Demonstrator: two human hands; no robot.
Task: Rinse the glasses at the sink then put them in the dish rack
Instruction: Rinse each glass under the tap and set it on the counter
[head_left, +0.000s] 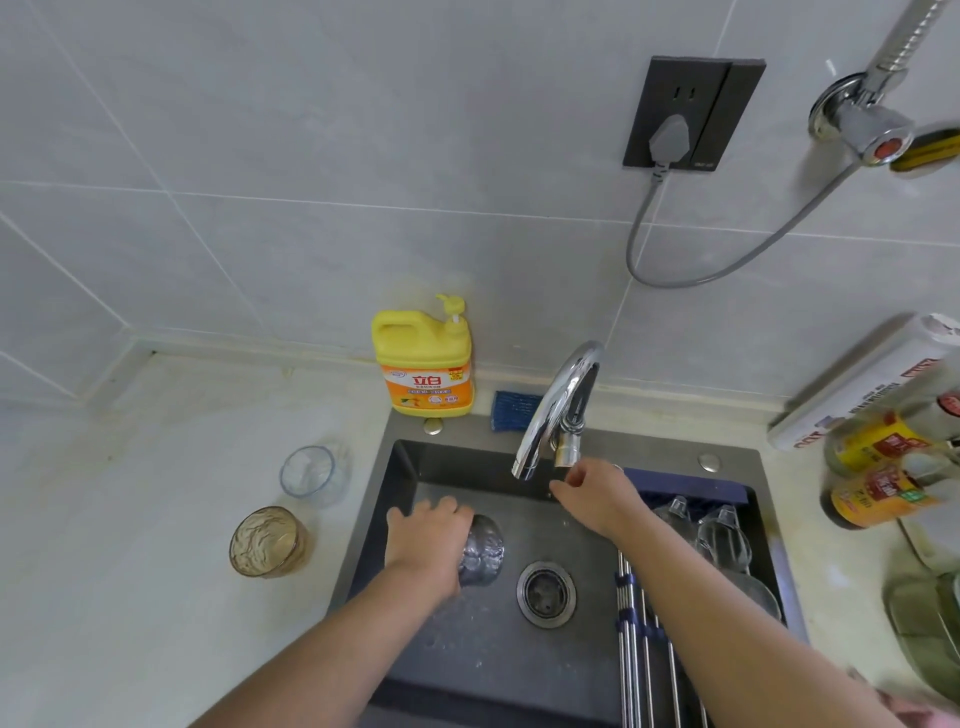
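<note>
While the textured glass (483, 553) is gripped round its wall by the left hand (426, 545), low in the sink (467, 654) near its left edge, the right hand (595, 501) is held up at the faucet (558, 410); whether its fingers pinch the lever or only touch it cannot be told. A clear glass (309, 473) and an amber glass (267, 540) are seen on the tabletop (130, 519) beside the sink's left edge. The dish rack (644, 649) is set along the sink's right edge. Wet glass is judged light, slippery and fragile, so it is best held round the body, not by the rim
</note>
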